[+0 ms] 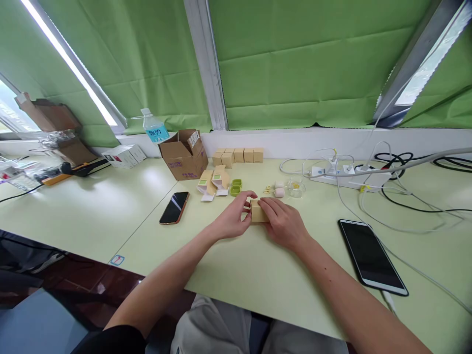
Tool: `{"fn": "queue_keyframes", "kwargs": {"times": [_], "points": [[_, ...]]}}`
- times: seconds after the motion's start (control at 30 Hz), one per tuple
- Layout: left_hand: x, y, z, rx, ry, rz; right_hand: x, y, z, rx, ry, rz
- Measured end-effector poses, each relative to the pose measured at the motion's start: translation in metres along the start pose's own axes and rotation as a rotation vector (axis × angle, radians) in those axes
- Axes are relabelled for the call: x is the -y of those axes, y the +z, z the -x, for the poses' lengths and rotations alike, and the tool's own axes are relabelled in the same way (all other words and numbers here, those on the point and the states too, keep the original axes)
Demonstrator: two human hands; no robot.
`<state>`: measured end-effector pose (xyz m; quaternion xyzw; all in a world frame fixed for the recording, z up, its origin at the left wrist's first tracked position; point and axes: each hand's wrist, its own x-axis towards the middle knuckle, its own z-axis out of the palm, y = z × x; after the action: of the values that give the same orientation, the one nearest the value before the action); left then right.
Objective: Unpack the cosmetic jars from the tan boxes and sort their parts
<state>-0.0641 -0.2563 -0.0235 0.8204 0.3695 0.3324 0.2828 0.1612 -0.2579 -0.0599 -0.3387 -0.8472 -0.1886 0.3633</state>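
A small tan cardboard box [258, 214] is between my two hands, low over the table. My right hand [283, 221] wraps its right side, with the fingers lying across the top. At the box's left end is my left hand [233, 216], its fingers curled and the thumb against that end; the index finger arches above it. Just beyond are two open small boxes [220, 178] with white flaps, green cases [236, 187], pale pink-and-white pieces [279, 190], small yellow pieces [267, 189] and clear plastic parts [295, 188].
Several closed tan boxes [248, 155] line the wall beside an open brown carton [184, 155]. One phone [174, 208] lies left, a larger phone [372, 255] right with a cable. A power strip [350, 177] with tangled cables takes up the back right. A water bottle [155, 127] stands behind the carton.
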Motion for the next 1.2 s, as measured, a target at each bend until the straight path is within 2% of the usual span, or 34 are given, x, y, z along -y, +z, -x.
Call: {"fn": "queue_keyframes", "kwargs": {"times": [0.07,0.2,0.37,0.47,0.6,0.83,1.1,1.2], "points": [[0.002,0.002,0.000,-0.039,0.015,-0.058,0.002,0.000,-0.001,-0.001,0.005,0.019],[0.010,0.003,-0.003,-0.222,0.037,-0.199,0.002,0.003,-0.001,-0.005,0.047,0.018],[0.017,0.002,-0.007,-0.349,0.154,-0.203,-0.006,0.006,0.005,-0.018,0.229,-0.169],[0.018,0.002,-0.006,-0.345,0.217,-0.241,-0.009,0.009,0.008,-0.040,0.330,-0.318],[0.011,-0.001,-0.003,-0.282,0.195,-0.257,-0.010,0.010,0.008,-0.066,0.377,-0.402],[0.007,0.004,-0.003,-0.333,0.069,-0.243,-0.009,0.010,0.008,-0.072,0.359,-0.419],[0.010,0.012,-0.004,-0.414,0.091,-0.226,-0.010,0.011,0.009,-0.082,0.357,-0.391],[0.009,0.013,-0.004,-0.398,0.050,-0.183,-0.010,0.012,0.010,-0.078,0.336,-0.374]]}}
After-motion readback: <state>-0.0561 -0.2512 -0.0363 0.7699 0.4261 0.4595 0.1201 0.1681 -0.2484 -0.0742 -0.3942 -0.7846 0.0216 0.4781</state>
